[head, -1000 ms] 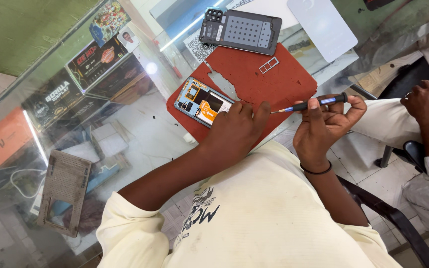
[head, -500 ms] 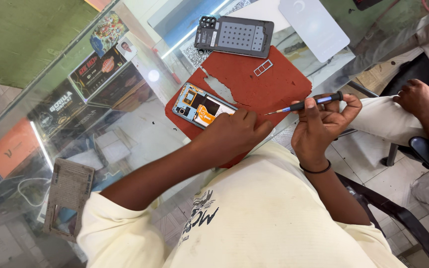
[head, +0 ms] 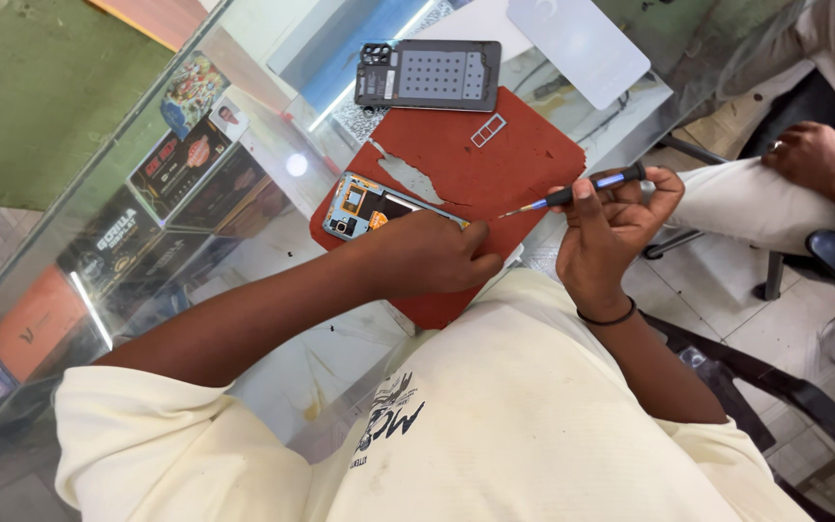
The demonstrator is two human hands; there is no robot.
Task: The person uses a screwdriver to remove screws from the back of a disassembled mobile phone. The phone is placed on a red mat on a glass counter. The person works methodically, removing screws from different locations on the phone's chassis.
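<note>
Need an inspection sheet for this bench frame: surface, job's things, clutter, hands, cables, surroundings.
Surface: glass counter with a worn red work mat on top.
Job's things: opened phone on the mat, its insides showing; precision screwdriver, tip pointing toward the phone but clear of it.
Clutter: grey inner phone frame at the mat's far edge; small metal tray on the mat; white panel beyond.
Hands: left hand rests on the phone's near end; right hand grips the screwdriver.
Cables: nothing seen.
Surroundings: boxed goods under the glass; another person's hand resting on their knee, at right.
</note>
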